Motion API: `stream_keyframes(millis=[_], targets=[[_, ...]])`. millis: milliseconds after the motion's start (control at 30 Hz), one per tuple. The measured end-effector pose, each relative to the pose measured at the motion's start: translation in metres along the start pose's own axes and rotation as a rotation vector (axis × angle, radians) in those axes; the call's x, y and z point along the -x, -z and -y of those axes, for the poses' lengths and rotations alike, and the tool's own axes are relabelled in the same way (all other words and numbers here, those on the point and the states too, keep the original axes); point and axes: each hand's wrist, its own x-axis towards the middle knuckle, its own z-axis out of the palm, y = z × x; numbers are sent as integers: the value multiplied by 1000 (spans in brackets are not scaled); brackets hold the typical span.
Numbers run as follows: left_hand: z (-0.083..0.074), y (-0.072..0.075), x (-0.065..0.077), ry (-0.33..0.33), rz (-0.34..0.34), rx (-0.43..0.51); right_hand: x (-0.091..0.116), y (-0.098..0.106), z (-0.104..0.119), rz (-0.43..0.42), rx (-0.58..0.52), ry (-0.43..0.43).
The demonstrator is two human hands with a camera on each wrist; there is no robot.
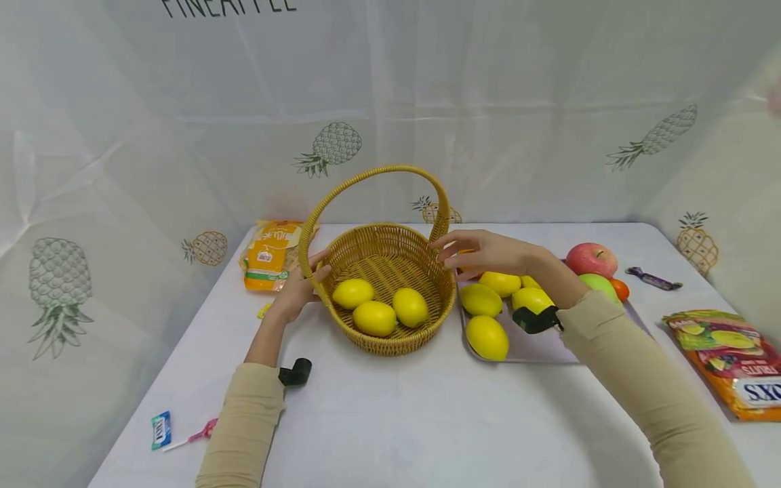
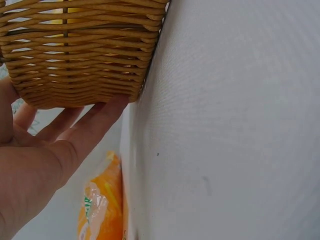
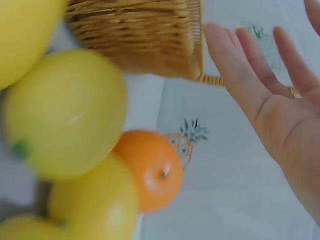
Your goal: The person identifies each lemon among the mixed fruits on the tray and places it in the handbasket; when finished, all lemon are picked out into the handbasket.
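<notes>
A woven basket [image 1: 390, 347] with a tall arched handle stands upright in the middle of the table in the head view. Three lemons [image 1: 374, 318] lie inside it. My left hand [image 1: 297, 290] is at the basket's left side; in the left wrist view its extended fingers [image 2: 95, 125] touch the outer wall. My right hand [image 1: 478, 251] hovers by the right side of the rim, near the handle's base, fingers spread and holding nothing. Beneath that hand, several more lemons [image 1: 487, 337] and an orange [image 3: 152, 170] sit on a pale tray [image 1: 531, 352].
A red apple [image 1: 592, 260], a green apple [image 1: 598, 286] and a small orange fruit [image 1: 619, 290] are at the tray's right. Farther right lie a wrapped candy [image 1: 654, 278] and a fruit-snack bag [image 1: 729, 359]. An orange packet [image 1: 268, 254], blue packet [image 1: 161, 430] and pink lollipop [image 1: 204, 430] lie left.
</notes>
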Motion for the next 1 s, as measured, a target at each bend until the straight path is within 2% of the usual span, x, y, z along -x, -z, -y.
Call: stream_keyframes(millis=[167, 300, 467, 533, 667, 833, 1000], targets=[[-1, -1, 0, 8, 2, 4, 35, -5, -28, -119, -7, 20], [-1, -1, 0, 2, 8, 6, 61, -20, -49, -207, 1, -4], [1, -1, -1, -9, 3, 20, 81, -43, -66, -309, 2, 5], [1, -1, -1, -12, 6, 16, 85, -51, -71, -338, 37, 16], [1, 0, -2, -19, 7, 12, 91, -66, -78, -343, 117, 26], [1, 0, -2, -30, 5, 16, 91, -79, -77, -370, 188, 37], [2, 0, -2, -21, 5, 23, 88, -86, -75, -408, 249, -8]])
